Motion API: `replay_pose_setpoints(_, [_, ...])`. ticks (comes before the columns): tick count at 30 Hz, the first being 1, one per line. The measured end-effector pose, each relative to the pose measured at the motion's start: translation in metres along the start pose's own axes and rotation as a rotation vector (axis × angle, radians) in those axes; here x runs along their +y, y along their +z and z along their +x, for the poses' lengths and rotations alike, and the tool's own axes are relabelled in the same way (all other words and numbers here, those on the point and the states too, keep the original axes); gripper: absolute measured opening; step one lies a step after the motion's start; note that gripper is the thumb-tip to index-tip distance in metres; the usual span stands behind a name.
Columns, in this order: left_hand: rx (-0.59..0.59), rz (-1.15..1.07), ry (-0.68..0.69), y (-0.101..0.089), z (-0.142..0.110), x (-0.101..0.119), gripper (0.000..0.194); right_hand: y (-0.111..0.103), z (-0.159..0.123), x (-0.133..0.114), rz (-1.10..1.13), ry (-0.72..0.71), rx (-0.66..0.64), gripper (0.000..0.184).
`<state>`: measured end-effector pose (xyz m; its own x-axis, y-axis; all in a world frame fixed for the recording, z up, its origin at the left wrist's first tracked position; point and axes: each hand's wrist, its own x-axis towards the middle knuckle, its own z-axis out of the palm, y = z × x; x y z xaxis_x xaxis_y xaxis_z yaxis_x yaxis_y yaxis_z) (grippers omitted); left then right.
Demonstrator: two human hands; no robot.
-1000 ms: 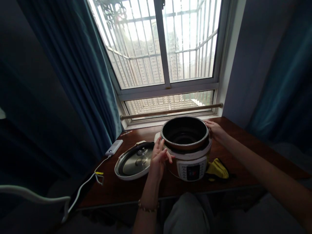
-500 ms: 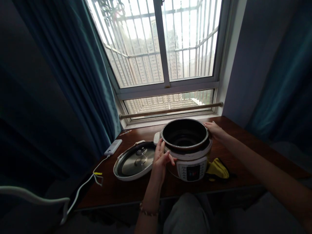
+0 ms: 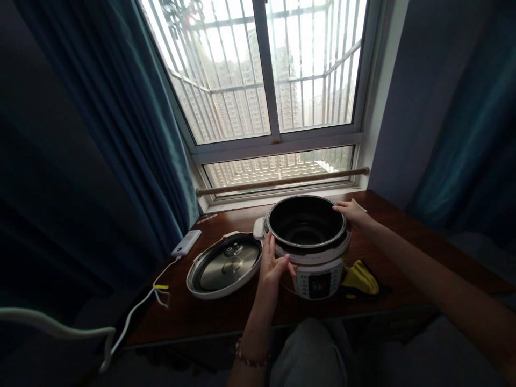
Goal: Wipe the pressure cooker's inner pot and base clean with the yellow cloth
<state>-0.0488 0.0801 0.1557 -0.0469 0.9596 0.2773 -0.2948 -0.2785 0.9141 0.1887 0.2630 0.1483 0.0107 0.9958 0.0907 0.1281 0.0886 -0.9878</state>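
A white electric pressure cooker [image 3: 316,274] with a control panel stands open on the brown table [image 3: 226,314]. A dark inner pot [image 3: 305,224] sits in it. My left hand [image 3: 274,263] rests against the cooker's left side, fingers stretched up along the pot rim and thumb pointing right. My right hand [image 3: 351,214] lies on the pot's far right rim, fingers spread over the edge. The cooker's lid [image 3: 223,266] lies upside down on the table just left of my left hand.
A yellow cloth [image 3: 360,278] lies right of the cooker. A white power bank [image 3: 186,243] with a white cable [image 3: 133,314] sits at the table's left end. A barred window [image 3: 266,80] and wooden rod [image 3: 282,181] are behind. Blue curtains [image 3: 133,118] hang at both sides.
The inner pot has dropped lower into the cooker body. My left hand slid down and right along the cooker's side, and my right hand shifted slightly onto the rim.
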Motion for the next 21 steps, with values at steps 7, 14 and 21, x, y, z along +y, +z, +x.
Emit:
replay_pose_setpoints(7, [0.086,0.095,-0.002,0.002,0.001,-0.006,0.074,-0.004,-0.006,-0.009,-0.191,-0.133,0.084,0.033])
replay_pose_setpoints(14, [0.120,0.304,-0.002,0.009,-0.006,-0.002,0.071,0.000,-0.038,-0.005,-0.473,-0.377,0.137,0.041])
replay_pose_setpoints(21, [0.125,0.483,-0.062,0.009,-0.008,-0.014,0.073,-0.001,-0.037,0.005,-0.605,-0.442,0.122,0.048])
